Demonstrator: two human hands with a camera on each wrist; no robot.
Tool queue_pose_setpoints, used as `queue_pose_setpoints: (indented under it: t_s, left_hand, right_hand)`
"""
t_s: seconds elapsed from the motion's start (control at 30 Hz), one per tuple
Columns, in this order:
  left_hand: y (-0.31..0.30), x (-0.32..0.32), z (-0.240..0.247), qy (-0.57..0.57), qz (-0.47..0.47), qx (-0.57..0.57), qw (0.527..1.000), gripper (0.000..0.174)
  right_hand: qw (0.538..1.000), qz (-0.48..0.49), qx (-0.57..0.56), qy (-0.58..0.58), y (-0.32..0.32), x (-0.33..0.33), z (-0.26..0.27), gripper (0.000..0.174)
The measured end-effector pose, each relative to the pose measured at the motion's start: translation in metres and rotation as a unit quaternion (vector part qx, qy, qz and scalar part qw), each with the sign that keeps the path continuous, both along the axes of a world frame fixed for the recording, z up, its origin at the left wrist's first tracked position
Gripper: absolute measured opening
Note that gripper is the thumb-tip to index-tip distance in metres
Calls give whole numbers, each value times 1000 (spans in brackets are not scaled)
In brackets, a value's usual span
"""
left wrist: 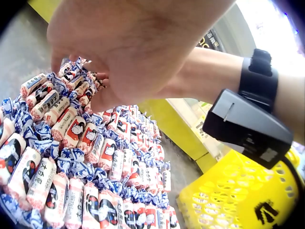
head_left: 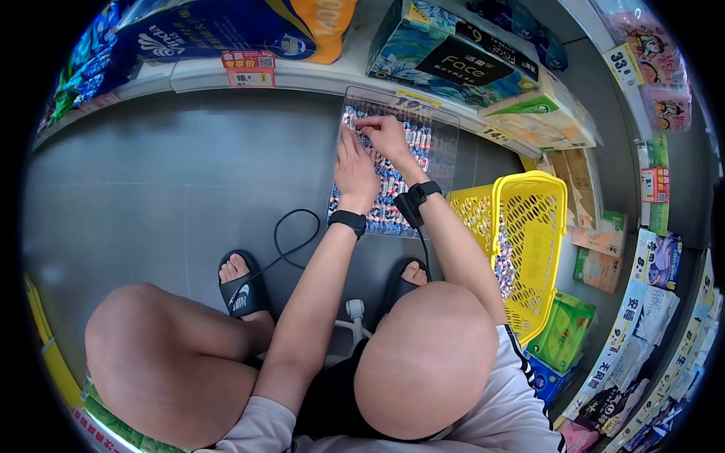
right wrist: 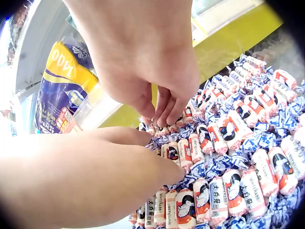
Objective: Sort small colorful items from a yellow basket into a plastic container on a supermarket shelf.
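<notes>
Rows of wrapped white, red and blue candies fill a clear box. My left hand lies over the box's left side, fingers extended, fingertips on the candies near the far end. Beside it, my right hand reaches down with bent fingers; thumb and fingertips touch candies in the far rows. Whether they pinch one cannot be made out, as the fingers cover the spot.
A yellow basket with more candies inside stands right of the box. Shelves with tissue packs run behind and to the right. A black cable loops over the grey floor near the sandals.
</notes>
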State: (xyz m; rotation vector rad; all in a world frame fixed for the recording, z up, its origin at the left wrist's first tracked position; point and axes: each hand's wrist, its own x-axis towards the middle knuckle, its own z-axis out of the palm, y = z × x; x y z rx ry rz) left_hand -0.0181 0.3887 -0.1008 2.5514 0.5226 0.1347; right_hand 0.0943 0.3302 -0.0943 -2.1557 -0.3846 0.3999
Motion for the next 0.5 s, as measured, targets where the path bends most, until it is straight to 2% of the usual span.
queue_pose_setpoints:
  t_s: [0.23,0.3,0.5]
  left_hand:
    - [1,-1,0,2,-6,4,1000,102]
    - [2,-2,2,-6,-5,4,1000,101]
    - [2,-8,5,-11,-20,-12,1000,92]
  right_hand:
    - [1000,6,-18,23,0,-5,4,22]
    - [997,7,28,72,2,-8,5,21]
    - [999,22,-5,46,3,-8,6,23]
